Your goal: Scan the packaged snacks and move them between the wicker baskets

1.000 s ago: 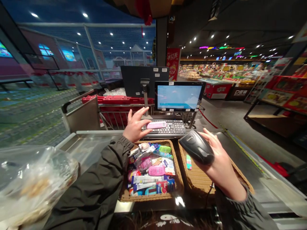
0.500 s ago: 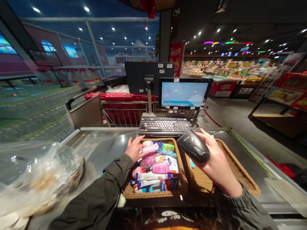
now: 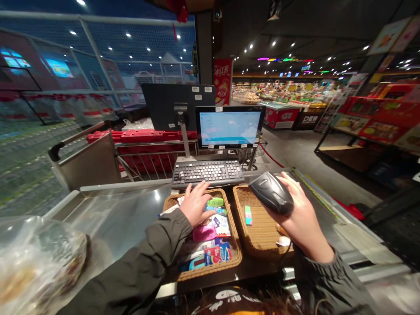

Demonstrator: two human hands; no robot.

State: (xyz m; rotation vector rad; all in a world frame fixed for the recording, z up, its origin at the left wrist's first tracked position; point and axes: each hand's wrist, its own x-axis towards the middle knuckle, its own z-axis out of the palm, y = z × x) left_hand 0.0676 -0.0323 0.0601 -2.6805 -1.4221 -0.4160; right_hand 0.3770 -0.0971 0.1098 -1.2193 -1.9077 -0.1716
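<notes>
My left hand [image 3: 197, 204] is spread, palm down, over the upper part of the left wicker basket [image 3: 236, 245]. That basket is full of small packaged goods, among them a pink item [image 3: 204, 233], a green one [image 3: 215, 202] and a red and blue box [image 3: 218, 254]. Raised above the right wicker basket [image 3: 262, 232], my right hand [image 3: 300, 214] grips a black barcode scanner [image 3: 271, 192]. A green and white pack [image 3: 248, 215] lies in the right basket, with a white item [image 3: 283, 241] lower down, partly near my wrist.
Beyond the baskets are a black keyboard [image 3: 208, 171], a lit screen [image 3: 229, 127] and a dark monitor back [image 3: 164, 107]. A clear plastic bag [image 3: 49, 253] lies on the metal counter [image 3: 114, 218] at left. A metal cart [image 3: 88, 157] stands behind.
The view has turned to the right. My left hand has moved further over the left basket's contents. The scanner has shifted right relative to the baskets, uncovering more of the right basket.
</notes>
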